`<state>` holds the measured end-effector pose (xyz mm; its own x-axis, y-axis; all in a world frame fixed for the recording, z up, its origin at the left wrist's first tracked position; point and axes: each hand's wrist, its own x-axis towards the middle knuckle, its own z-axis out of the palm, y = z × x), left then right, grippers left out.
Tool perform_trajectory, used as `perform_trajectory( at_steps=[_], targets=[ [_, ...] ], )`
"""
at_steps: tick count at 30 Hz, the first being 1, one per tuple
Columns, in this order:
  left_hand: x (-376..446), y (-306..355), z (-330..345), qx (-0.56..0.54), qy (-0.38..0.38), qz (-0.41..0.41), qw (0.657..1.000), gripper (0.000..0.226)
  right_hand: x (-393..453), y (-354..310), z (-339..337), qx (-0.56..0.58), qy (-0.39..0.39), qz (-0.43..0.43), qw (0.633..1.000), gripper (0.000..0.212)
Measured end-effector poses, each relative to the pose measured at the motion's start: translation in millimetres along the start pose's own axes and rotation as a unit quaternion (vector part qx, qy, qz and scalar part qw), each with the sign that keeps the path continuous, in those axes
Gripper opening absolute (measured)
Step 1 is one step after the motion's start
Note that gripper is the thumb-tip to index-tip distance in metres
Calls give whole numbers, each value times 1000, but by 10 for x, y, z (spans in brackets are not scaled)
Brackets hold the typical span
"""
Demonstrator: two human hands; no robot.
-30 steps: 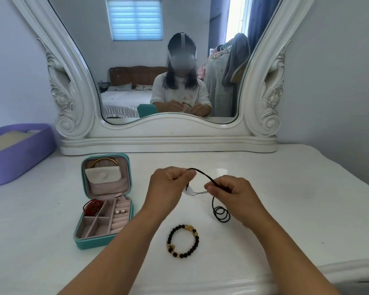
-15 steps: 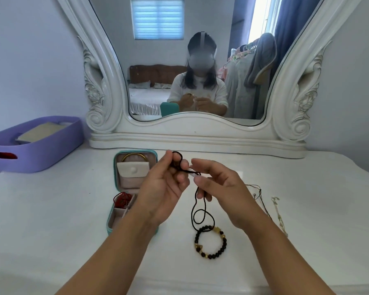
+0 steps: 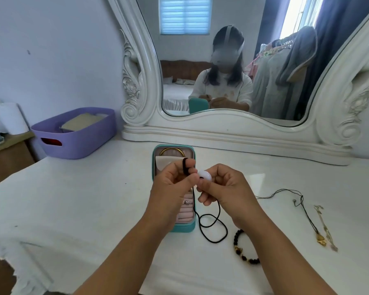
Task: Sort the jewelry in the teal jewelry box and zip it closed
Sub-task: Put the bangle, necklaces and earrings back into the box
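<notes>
While a second ago the black cord [image 3: 209, 225] was stretching between two hands held apart, the person is now bringing them together just above the open teal jewelry box [image 3: 173, 227], and the cord is being coiled. The left hand [image 3: 172, 181] is curling its fingers, with a few turns of cord wrapped round one fingertip; the right hand [image 3: 226, 188] is pinching the pale round pendant [image 3: 205, 175] right beside it. The rest of the cord is hanging below both hands in a loose loop, its end trailing onto the surface. Judging by this, the necklace is being bundled small enough to fit a compartment, so the box is staying unzipped for now.

Below the right hand, a black and gold beaded bracelet [image 3: 243, 248] is waiting on the surface, and well off to the right a thin cord necklace [image 3: 303, 207] and a gold chain [image 3: 325, 227] are lying loose. The dangling loop could snag the bracelet or the box edge. To the left and further back, a purple basket [image 3: 77, 135] is sitting clear of the work.
</notes>
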<state>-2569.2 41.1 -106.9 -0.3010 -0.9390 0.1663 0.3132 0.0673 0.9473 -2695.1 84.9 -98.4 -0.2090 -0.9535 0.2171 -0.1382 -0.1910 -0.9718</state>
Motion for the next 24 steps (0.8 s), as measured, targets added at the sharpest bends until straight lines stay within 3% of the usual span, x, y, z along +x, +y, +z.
perform_trajectory(
  at_steps=[4, 7, 9, 12, 15, 20, 24],
  targets=[
    [-10, -34, -110, -4, 28, -41, 999, 11, 48, -64, 105, 49, 1, -6, 999, 7],
    [-26, -68, -119, -28, 4, -71, 997, 49, 109, -156, 145, 142, 25, -4, 990, 7],
    [-54, -66, -99, -7, -47, -79, 996, 59, 166, -228, 187, 197, 34, 4, 980, 7],
    [-102, -62, -71, 10, -132, -89, 987, 40, 227, -305, 262, 238, 39, 18, 970, 8],
    [-136, -27, -99, 62, -142, -84, 984, 14, 267, -319, 288, 276, 57, 24, 959, 11],
    [-151, 45, -184, 119, -149, -95, 977, 34, 276, -267, 283, 360, 53, 56, 930, 12],
    [-114, 108, -254, 116, -150, -105, 976, 36, 259, -226, 322, 292, 68, 54, 952, 16]
  ],
)
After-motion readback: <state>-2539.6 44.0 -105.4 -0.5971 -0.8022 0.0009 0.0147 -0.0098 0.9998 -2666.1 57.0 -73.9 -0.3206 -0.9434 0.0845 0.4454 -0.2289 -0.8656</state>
